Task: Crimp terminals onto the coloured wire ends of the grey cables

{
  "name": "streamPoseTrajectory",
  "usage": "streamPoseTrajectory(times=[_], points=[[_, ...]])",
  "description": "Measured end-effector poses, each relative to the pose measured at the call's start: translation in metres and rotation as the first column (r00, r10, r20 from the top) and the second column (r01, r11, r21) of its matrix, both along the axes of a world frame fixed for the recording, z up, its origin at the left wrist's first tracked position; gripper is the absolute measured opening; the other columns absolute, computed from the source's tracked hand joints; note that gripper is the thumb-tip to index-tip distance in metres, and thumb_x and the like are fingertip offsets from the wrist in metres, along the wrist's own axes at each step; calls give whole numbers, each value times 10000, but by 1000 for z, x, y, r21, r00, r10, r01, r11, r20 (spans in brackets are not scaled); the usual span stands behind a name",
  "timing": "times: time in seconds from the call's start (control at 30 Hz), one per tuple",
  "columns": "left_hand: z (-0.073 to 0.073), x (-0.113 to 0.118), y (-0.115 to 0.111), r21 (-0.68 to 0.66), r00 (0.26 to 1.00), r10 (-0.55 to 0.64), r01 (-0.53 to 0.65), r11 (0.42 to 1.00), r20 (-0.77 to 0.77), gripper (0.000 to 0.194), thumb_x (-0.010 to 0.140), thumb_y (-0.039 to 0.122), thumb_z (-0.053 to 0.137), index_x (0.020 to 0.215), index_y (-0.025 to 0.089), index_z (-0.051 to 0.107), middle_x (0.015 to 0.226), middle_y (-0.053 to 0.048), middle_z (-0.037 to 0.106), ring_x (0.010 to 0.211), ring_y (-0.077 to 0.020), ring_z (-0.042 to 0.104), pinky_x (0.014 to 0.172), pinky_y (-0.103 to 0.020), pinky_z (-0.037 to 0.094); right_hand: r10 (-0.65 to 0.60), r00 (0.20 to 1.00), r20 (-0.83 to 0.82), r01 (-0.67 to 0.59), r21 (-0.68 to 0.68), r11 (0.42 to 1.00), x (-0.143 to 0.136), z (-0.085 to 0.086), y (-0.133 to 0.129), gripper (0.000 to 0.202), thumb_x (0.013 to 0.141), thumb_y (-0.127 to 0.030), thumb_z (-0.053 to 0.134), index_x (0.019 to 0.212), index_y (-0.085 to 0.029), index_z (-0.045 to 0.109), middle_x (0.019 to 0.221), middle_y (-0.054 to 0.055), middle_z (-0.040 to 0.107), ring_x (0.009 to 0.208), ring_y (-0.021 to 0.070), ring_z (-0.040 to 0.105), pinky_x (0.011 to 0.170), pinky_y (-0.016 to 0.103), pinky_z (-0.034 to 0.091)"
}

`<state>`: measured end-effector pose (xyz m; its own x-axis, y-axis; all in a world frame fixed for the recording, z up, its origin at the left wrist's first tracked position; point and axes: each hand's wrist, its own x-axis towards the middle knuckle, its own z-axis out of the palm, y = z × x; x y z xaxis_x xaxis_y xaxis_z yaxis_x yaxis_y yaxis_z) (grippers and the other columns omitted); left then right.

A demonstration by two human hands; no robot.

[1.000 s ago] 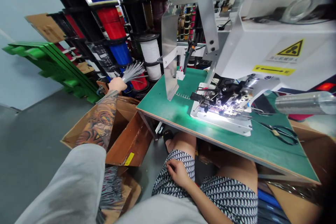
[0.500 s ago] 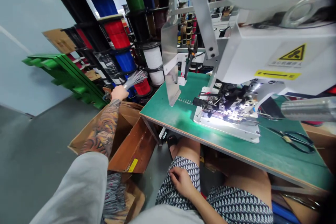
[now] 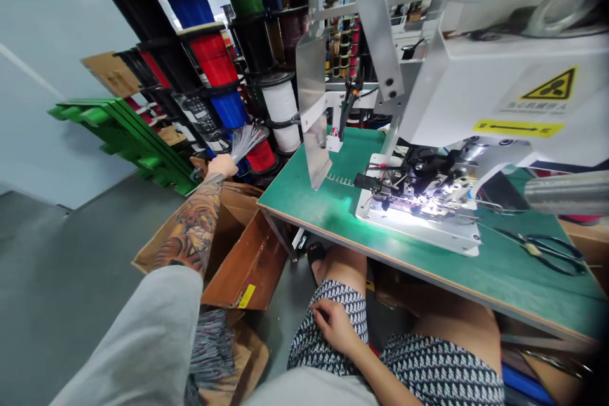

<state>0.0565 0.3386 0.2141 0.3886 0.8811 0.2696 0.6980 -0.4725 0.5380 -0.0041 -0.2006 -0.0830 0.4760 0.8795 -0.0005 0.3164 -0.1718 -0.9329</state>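
Observation:
My left hand [image 3: 222, 165] is stretched out to the left over a cardboard box, closed round one end of a bundle of thin grey wires [image 3: 245, 141]. The free ends fan out up and to the right, in front of a red wire spool [image 3: 261, 155]. Lying on my thigh, my right hand [image 3: 335, 328] has its fingers loosely curled, and nothing shows in them. On the green-topped table [image 3: 314, 216] stands a white machine [image 3: 514, 98] with a lit metal mechanism [image 3: 428, 200] at its base.
Stacked wire spools [image 3: 278, 101] rise behind the left hand. An open cardboard box [image 3: 245, 260] stands left of the table, with more grey wires [image 3: 212, 346] below it. Pliers [image 3: 547, 250] lie at the table's right. A green plastic pallet [image 3: 118, 139] leans by the spools.
The view has shifted slightly, so most things appear a little further right. The wire ends in my left hand are fanned more upright. My right hand stays on my thigh.

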Motion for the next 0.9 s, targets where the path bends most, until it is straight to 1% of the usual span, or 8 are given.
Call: streamPoseTrajectory(times=[0.13,0.27,0.4,0.5,0.57,0.7,0.8,0.9], points=[[5,-21,1,15,997,66,-65,998,-41,377,683,129,815,1010,88,631,1148,-253,723,1189,-373,694,1093,-550,490,-8,1000,-2,8,5,1000,0,-1,0,298,1031,-254,528,1042,-156,809,1012,115,819,967,260,775,909,374,550],[-2,-65,-24,64,999,28,-31,998,47,322,784,315,822,971,167,606,1036,-136,727,1058,-300,678,994,-430,533,-12,1000,-14,12,26,1000,2,0,-2,308,1035,-271,524,1049,-155,810,1023,121,822,982,270,780,916,386,554],[-44,-121,-83,-89,983,-127,140,986,132,408,916,608,695,919,218,574,651,-9,602,628,-211,615,639,-299,498,-25,997,-73,26,10,1000,4,3,-1,316,1032,-320,545,1034,-155,814,1013,131,823,981,291,778,920,412,555],[-92,-160,-142,-235,958,-219,260,937,187,495,913,714,669,941,230,568,658,-8,630,555,-201,613,582,-306,502,-41,980,-194,40,-12,999,4,8,11,321,999,-366,591,977,-139,816,958,140,819,924,297,763,870,413,551],[-124,-181,-185,-372,912,-268,376,849,310,494,904,702,728,1004,239,589,647,10,617,540,-190,601,576,-303,492,-21,966,-256,19,-8,1000,6,17,27,340,988,-412,623,977,-134,817,915,127,808,859,264,744,803,373,547],[-179,-206,-264,-625,828,-240,545,560,507,590,768,747,865,1038,275,636,657,13,612,512,-191,590,527,-317,483,67,938,-339,-30,113,993,18,64,69,475,996,-565,703,1216,-153,793,985,78,798,868,191,733,784,305,557],[-204,-212,-310,-690,801,-255,597,410,542,626,672,833,890,931,305,674,634,-17,614,511,-215,613,543,-362,529,210,886,-414,-52,360,931,28,110,91,729,944,-630,803,1499,-187,638,1406,121,746,1299,234,715,1103,387,568],[-213,-212,-343,-736,797,-286,602,310,532,662,588,935,843,712,316,647,574,-60,574,500,-284,647,529,-437,557,223,867,-446,-18,419,908,28,140,98,846,819,-638,923,1454,-177,606,1381,128,751,1257,244,738,1159,440,568]])
